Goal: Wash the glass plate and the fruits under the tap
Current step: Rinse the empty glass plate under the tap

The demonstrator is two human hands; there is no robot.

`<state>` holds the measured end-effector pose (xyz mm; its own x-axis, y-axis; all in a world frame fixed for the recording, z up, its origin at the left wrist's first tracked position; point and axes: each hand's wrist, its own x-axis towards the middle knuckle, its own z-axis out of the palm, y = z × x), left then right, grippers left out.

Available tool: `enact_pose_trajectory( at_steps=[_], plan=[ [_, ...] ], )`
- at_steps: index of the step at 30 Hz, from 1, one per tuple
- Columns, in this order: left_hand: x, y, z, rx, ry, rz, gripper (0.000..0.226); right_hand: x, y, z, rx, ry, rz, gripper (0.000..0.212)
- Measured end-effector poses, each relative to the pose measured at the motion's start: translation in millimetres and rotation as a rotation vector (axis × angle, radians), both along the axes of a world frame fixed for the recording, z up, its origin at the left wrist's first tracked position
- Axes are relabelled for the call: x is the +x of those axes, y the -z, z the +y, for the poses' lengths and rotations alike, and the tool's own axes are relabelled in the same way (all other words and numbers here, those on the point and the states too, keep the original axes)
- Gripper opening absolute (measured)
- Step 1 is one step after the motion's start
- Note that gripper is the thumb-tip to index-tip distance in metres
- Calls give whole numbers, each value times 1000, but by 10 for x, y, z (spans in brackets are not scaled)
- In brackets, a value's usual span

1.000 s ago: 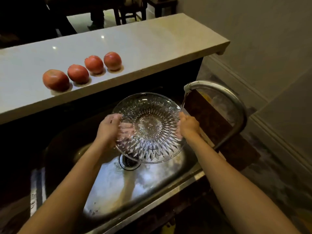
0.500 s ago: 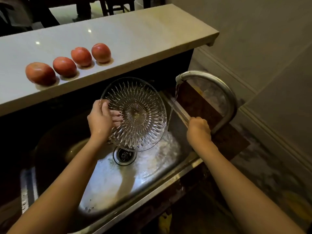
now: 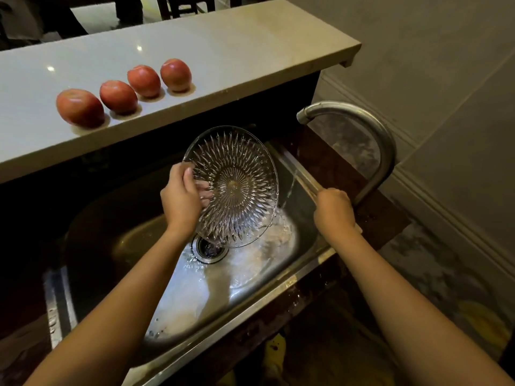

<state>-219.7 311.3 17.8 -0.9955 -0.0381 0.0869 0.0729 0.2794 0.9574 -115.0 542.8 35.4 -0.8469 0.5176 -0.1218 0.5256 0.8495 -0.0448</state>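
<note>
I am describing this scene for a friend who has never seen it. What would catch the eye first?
First, the cut-glass plate, tilted over the steel sink and held at its rim by the left hand. Next, four red fruits in a row on the pale counter behind. The right hand rests at the base of the curved tap, from which water runs.

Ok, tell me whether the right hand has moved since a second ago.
Yes. The right hand left the glass plate and went right, to the base of the tap.
</note>
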Motion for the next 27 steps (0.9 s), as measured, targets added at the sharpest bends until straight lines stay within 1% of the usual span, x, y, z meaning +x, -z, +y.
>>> enact_pose_trajectory(
  at_steps=[4, 7, 8, 9, 10, 11, 13, 15, 17, 20, 21, 23, 25, 26, 27],
  plan=[
    [86, -4, -90, -83, 2, 95, 22, -15, -51, -20, 13, 10, -61, 24],
    [157, -31, -231, -86, 22, 153, 21, -38, -45, -214, 172, -116, -134, 21],
    [175, -41, -301, -83, 34, 170, 21, -62, -17, -299, 211, -162, -120, 20],
    [192, -48, -383, -93, 47, 195, 21, -94, 16, -390, 206, -203, -86, 21],
    [208, -51, -479, -110, 60, 227, 21, -136, 51, -482, 145, -236, -46, 25],
    [230, -54, -583, -122, 71, 259, 22, -186, 79, -573, 21, -247, -15, 32],
    [280, -73, -810, -121, 78, 302, 23, -300, 117, -751, -286, -195, 4, 46],
    [332, -111, -1049, -122, 73, 325, 24, -434, 171, -904, -493, -137, 5, 53],
    [402, -170, -1287, -124, 64, 354, 25, -562, 218, -1076, -661, -152, 34, 50],
    [528, -227, -1657, -107, 2, 405, 24, -735, 269, -1415, -874, -259, 132, 33],
    [579, -240, -1771, -74, -37, 373, 23, -779, 269, -1547, -918, -283, 156, 28],
    [686, -257, -1983, 57, -145, 240, 20, -850, 272, -1823, -1013, -339, 186, 19],
    [817, -235, -2189, 170, -299, 89, 20, -907, 311, -2100, -1066, -423, 187, 18],
    [901, -214, -2295, 180, -385, 30, 19, -928, 343, -2245, -1062, -470, 175, 20],
    [984, -169, -2417, 123, -479, -18, 16, -941, 384, -2392, -1052, -512, 157, 22]
  ],
)
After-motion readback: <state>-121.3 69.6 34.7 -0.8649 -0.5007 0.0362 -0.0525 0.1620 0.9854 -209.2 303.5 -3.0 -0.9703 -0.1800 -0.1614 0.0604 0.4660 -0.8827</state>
